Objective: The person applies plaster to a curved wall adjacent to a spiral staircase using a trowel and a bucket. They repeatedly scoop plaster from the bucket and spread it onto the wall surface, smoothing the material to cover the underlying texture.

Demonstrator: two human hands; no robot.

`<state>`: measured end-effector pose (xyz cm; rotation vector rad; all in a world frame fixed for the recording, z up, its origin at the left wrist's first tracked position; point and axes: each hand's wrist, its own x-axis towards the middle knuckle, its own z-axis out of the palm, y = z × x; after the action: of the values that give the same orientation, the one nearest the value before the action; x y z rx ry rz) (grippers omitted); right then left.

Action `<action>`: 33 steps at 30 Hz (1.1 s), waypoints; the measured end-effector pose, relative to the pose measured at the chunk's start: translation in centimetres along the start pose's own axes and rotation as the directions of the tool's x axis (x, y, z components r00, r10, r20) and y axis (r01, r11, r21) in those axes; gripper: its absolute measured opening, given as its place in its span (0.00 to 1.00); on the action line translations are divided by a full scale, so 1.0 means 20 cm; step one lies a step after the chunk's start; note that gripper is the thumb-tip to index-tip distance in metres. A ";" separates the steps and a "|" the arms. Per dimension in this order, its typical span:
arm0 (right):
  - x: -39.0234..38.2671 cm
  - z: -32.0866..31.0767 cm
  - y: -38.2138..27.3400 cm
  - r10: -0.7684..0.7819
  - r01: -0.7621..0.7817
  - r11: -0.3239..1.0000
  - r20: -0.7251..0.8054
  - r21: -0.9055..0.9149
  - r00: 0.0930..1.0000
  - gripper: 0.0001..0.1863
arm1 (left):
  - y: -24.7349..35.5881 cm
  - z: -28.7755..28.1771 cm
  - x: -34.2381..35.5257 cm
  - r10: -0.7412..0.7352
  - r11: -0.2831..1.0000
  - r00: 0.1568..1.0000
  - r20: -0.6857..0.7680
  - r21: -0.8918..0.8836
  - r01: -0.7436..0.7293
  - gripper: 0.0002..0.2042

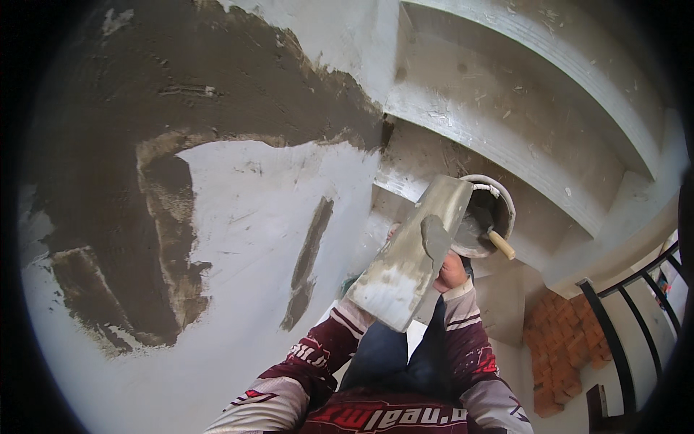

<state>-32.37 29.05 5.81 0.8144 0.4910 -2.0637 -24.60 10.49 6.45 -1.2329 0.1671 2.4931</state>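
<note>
A long, flat metal plastering trowel (394, 271) is tilted in front of me, with a lump of wet grey plaster (435, 239) near its right edge. My left hand (393, 230) is mostly hidden behind the blade, closed on the trowel from underneath; only a bit of a finger shows past the left edge. Against the trowel's right edge my right hand (452, 272) is closed, its fingertips partly covered by the blade. Just beyond, a round bucket (512, 210) holds grey plaster, and a tool with a wooden handle (502, 244) leans out over its rim.
On the left, a white wall (246, 210) carries broad dark grey plaster patches (94, 123) and a narrow plaster strip (309, 264). Curved, dusty stair steps (506, 94) rise ahead and right. A black metal railing (611, 347) and stacked orange bricks (564, 340) are at lower right.
</note>
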 end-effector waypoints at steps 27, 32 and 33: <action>1.15 0.53 -0.26 -0.335 0.415 0.727 0.245 -0.546 0.910 0.23 | -0.04 -0.29 -1.31 0.261 0.771 0.732 -0.629 0.592 0.235 0.17; 1.11 0.71 -0.27 -0.409 0.441 0.613 0.214 -0.656 0.887 0.26 | -0.12 -0.18 -1.38 0.318 0.734 0.762 -0.564 0.655 0.179 0.16; 1.05 0.80 -0.25 -0.397 0.416 0.616 0.193 -0.669 0.897 0.26 | -0.13 -0.14 -1.42 0.348 0.724 0.756 -0.554 0.671 0.158 0.15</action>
<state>-51.54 10.54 2.75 0.2085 1.4575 -2.0166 -5.80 4.74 27.22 -1.6691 1.2546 1.6318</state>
